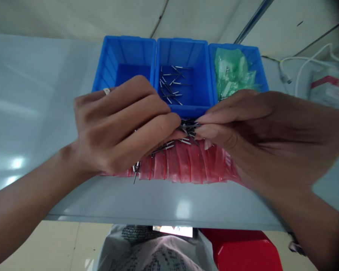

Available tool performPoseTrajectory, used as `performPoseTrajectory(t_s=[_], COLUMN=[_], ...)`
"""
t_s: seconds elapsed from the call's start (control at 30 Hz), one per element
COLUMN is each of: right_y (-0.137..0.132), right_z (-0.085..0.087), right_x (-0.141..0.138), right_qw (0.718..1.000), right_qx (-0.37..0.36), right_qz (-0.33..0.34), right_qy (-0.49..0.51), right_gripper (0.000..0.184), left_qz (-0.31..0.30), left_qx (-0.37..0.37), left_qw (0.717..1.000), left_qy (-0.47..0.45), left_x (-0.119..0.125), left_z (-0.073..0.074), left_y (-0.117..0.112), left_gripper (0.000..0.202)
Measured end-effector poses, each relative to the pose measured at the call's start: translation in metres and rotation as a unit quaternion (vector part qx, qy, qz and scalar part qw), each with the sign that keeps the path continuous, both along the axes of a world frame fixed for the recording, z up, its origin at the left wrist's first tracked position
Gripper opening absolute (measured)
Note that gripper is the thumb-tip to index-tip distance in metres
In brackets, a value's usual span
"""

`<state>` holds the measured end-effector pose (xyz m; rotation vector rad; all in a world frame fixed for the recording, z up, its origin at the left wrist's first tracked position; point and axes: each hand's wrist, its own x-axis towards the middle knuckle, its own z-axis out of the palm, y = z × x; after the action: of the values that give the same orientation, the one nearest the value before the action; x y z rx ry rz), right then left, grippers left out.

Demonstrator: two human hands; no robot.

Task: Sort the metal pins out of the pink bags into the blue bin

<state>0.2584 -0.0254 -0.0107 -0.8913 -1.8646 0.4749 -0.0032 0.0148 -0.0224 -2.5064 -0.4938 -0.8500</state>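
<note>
Above the pink plastic bags (pixel 183 165), near the middle blue bin (pixel 199 81), one thin metal pin (pixel 191 126) is in the closed grip of the right hand (pixel 265 130), between thumb and fingertips. The left hand (pixel 121 131) curls beside it; whether its grip holds something, I cannot tell. Such a pin is probably light, stiff and slippery, so pinching its thicker part seems best.
</note>
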Motion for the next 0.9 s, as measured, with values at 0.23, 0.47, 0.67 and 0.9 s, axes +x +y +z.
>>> performPoseTrajectory(t_s=[0.23,0.47,0.67,0.9], right_y=[0.005,0.003,0.001,0.015], right_z=[0.0,0.001,-0.001,-0.005], right_x=[-0.007,-0.005,-0.001,-0.003], right_qw=[0.973,0.974,0.981,0.979], right_qx=[-0.139,-0.146,-0.134,-0.104], right_qz=[0.051,0.038,-0.003,-0.031], right_qy=[0.176,0.166,0.138,0.174], right_gripper=[0.029,0.027,0.022,0.027], left_qz=[0.04,0.06,0.014,-0.015], left_qx=[-0.099,-0.111,-0.106,-0.118], left_qw=[0.994,0.992,0.994,0.986], left_qy=[-0.034,-0.027,0.025,-0.121], left_x=[0.004,0.002,-0.009,-0.007], left_z=[0.002,0.004,0.004,-0.009], left_y=[-0.013,-0.012,-0.001,0.0], left_gripper=[0.021,0.043,0.026,0.036])
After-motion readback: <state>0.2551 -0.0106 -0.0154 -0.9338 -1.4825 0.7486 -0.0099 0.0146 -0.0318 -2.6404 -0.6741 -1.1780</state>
